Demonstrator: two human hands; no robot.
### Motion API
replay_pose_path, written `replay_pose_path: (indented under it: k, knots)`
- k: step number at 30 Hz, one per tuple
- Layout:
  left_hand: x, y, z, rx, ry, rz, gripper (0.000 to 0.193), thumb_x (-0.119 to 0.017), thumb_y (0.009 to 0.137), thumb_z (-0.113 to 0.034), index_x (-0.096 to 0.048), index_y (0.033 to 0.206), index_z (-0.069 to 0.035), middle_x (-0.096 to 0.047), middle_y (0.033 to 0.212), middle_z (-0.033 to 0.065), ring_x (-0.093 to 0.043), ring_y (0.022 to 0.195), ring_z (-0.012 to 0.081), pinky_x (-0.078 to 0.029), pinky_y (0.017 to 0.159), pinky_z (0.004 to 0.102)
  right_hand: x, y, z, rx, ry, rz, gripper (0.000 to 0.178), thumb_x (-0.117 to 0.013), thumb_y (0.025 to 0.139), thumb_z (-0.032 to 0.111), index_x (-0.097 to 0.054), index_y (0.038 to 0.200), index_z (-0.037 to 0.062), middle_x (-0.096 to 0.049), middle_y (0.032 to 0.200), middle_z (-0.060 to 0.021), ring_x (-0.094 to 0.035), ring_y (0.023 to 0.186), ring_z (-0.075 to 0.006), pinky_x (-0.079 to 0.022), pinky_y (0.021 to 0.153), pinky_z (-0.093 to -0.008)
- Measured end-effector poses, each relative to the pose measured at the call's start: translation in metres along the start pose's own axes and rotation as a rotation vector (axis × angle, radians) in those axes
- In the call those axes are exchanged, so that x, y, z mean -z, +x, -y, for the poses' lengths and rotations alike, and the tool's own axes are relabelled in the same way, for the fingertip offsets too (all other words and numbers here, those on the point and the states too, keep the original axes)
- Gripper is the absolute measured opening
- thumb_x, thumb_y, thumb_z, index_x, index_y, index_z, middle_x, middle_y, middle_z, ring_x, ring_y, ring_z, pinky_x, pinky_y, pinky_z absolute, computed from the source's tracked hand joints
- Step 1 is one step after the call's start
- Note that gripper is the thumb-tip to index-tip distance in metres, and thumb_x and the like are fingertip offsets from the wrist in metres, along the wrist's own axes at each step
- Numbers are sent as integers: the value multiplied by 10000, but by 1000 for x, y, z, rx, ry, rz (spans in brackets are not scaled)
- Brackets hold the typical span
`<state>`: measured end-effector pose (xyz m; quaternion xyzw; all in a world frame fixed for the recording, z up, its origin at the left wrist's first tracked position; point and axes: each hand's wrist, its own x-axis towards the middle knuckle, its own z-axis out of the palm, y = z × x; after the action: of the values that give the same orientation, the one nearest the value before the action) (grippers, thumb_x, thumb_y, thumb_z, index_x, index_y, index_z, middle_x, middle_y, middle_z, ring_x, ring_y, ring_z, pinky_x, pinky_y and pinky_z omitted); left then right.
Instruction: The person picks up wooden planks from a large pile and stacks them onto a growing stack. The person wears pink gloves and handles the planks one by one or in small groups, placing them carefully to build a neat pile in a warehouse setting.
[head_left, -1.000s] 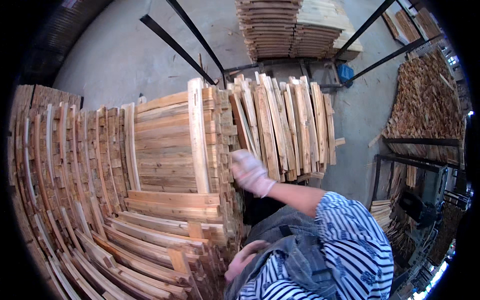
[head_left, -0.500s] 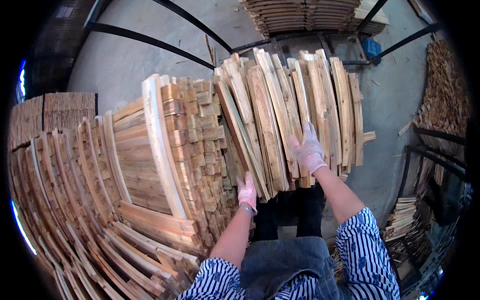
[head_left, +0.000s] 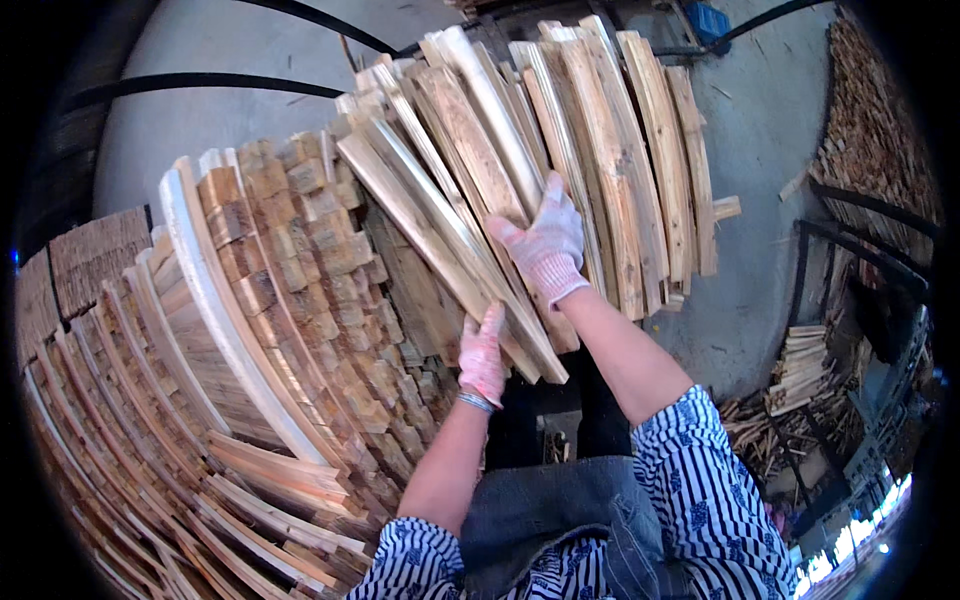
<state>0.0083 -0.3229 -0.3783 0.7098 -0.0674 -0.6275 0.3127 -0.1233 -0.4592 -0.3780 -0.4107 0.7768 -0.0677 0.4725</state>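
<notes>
Both my hands wear pale, pink-stained gloves. My left hand [head_left: 482, 355] grips the near left edge of a group of rough wooden slats [head_left: 440, 215], its thumb upward; part of its fingers is hidden by the wood. My right hand [head_left: 548, 245] lies over the top of the same group, thumb and forefinger apart around the slats and the other fingers hidden. These slats lean to the left at an angle. Right of them, more slats [head_left: 625, 180] stand on edge in a row, close together.
On the left rises a tall stack of slats [head_left: 310, 270], their cut ends showing, with pale upright boards [head_left: 230, 310] beside it. A black metal frame [head_left: 210, 85] crosses the far side. Further right lie a small wood pile [head_left: 800, 370], a blue crate [head_left: 708, 22] and a large wood heap [head_left: 870, 150].
My right hand has shifted left along the row, and the leftmost slats now lean further left. My left hand stays at their near end. The whole view has moved.
</notes>
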Motion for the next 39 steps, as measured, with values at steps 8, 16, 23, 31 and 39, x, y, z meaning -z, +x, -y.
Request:
replay_pose_path:
  k: [8,16,23,31,39]
  knots:
    - [-46,2,0,-163,121,10,601,-711,883,-206,-363,1350,-58,-575,1164,100,-589,999,186,-537,855,332,-19,14,-33,222,137,-207,1050,-741,747,506,-235,1471,-61,-380,1426,-313,-375,1321,-434,-306,1116,-449]
    - [-71,22,-30,-51,-77,147,545,-683,913,-285,-463,1351,-46,-592,1215,66,-552,1078,156,-462,938,321,11,24,-29,153,111,92,980,-653,843,479,-145,1506,-35,-367,1443,-326,-424,1323,-397,-344,1100,-375]
    - [-44,-26,-48,-173,-12,269,649,-723,887,-296,-387,1392,-62,-553,1276,71,-561,1093,150,-477,951,322,46,-14,-33,268,227,382,1172,-761,748,468,-18,1525,0,-417,1410,-310,-462,1293,-364,-364,1087,-361]
    - [-36,-78,-80,-66,154,268,707,-689,887,-410,-400,1398,-15,-581,1267,113,-559,1126,178,-454,981,346,49,-60,-69,104,547,625,984,-707,826,307,-76,1547,78,-580,1274,-200,-540,1214,-282,-438,1024,-365]
    - [-55,-145,-7,129,-316,43,941,-692,883,-256,-36,1531,-68,-435,1419,164,-473,1249,230,-401,1037,306,92,-134,-83,-76,766,791,959,-759,785,273,-185,1519,46,-530,1302,-115,-536,1152,-217,-468,968,-324]
